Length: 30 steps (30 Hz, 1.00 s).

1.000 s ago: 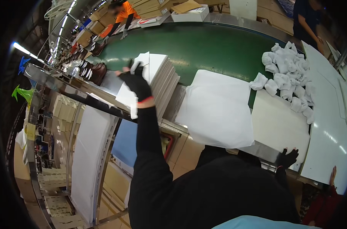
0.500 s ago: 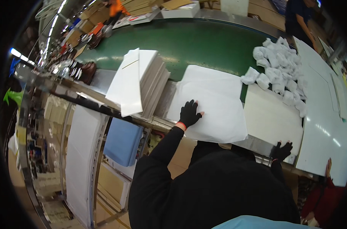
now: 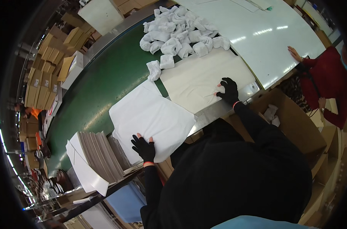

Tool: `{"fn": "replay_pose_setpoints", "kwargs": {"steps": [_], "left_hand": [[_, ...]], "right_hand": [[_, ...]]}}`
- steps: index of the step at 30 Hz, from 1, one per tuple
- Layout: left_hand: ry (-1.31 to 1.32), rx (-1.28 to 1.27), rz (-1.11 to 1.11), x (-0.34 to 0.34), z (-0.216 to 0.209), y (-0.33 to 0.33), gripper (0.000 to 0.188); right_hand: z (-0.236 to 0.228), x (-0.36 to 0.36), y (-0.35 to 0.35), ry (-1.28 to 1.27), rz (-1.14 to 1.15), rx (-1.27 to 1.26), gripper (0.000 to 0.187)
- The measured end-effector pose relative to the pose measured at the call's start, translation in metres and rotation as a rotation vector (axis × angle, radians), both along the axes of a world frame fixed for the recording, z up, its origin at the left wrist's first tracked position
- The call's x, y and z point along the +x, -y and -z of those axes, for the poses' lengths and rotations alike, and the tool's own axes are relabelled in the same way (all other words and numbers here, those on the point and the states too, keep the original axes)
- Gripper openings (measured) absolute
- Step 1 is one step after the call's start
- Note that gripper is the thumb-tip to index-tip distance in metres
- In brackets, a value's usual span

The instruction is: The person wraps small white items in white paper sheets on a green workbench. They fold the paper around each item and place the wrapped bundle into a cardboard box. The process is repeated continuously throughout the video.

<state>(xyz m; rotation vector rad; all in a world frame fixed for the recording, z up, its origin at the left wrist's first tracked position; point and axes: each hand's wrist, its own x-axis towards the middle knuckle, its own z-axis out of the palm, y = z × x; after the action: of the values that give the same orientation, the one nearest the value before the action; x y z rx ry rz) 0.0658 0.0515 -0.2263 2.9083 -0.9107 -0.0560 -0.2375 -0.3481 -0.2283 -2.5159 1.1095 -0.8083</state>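
One left hand (image 3: 143,149) splayed on white sheets (image 3: 150,114), gripping nothing, perhaps keeping them flat | right hand (image 3: 229,91) splayed at cream sheets' (image 3: 204,82) near edge, holding nothing | both piles along counter (image 3: 215,114) edge, apparently for reach | white wads (image 3: 181,32) heaped beyond

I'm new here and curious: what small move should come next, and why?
Probably the right hand should pinch the near edge of the cream paper: it is at that edge, thumb apart, seemingly without a grip, while the left hand lies spread on the white paper.
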Motion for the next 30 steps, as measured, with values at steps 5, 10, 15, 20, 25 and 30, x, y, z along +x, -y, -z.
{"fn": "replay_pose_setpoints", "kwargs": {"steps": [5, 10, 15, 20, 25, 30], "left_hand": [[-0.076, 0.062, 0.012, 0.005, -0.014, 0.010, 0.077], [-0.359, -0.638, 0.094, -0.006, -0.057, 0.029, 0.054], [-0.271, 0.050, 0.037, -0.035, -0.052, 0.037, 0.095], [-0.247, 0.066, 0.062, -0.013, -0.020, 0.006, 0.107], [-0.175, 0.125, 0.230, 0.045, -0.030, -0.003, 0.103], [-0.059, 0.154, 0.263, 0.086, -0.051, 0.010, 0.101]], "right_hand": [[0.016, -0.003, 0.040, 0.167, 0.041, -0.028, 0.023], [-0.046, 0.025, 0.044, 0.422, 0.086, 0.058, 0.018], [-0.083, 0.036, 0.045, 0.379, 0.004, 0.130, 0.019], [-0.042, 0.006, 0.051, 0.256, -0.166, 0.403, 0.015], [-0.018, -0.016, 0.042, -0.046, -0.216, 0.452, 0.022], [-0.019, -0.009, 0.039, -0.134, -0.304, 0.364, 0.017]]}}
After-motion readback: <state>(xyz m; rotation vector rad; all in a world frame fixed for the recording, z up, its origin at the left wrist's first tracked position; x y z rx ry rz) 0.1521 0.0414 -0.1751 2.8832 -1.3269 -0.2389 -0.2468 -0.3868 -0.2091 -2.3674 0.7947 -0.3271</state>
